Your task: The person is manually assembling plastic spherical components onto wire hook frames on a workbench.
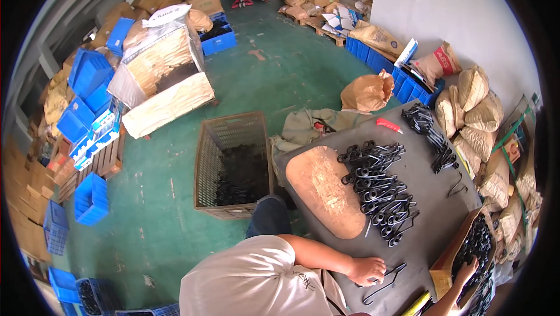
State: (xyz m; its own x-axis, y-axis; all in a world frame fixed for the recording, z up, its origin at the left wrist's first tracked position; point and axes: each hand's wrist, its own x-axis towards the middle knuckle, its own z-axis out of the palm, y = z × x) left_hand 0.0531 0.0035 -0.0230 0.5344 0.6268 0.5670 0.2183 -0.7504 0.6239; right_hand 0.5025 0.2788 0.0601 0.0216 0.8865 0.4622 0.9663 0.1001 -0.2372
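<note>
My left hand (pixel 368 271) rests at the near side of the grey table (pixel 434 199), fingers curled closed on a thin black bent rod (pixel 386 285) with a hooked end. To the right, my right hand (pixel 466 271) reaches into a cardboard box (pixel 441 281) full of small black parts (pixel 478 240). Its fingers are drawn together among them, and what they grip is hidden. Beyond my left hand lie rows of black hooked rods with round ends (pixel 382 193). Another bundle of black rods (pixel 430 135) sits at the table's far right, with a few loose rods (pixel 457 185) nearer.
A worn brown board (pixel 326 190) covers the table's left side; a red cutter (pixel 389 125) lies at the far edge. Left of the table stands a plastic crate (pixel 202 170) with black parts. Stuffed sacks (pixel 484 112) line the right wall. Something yellow (pixel 416 303) lies at the near edge.
</note>
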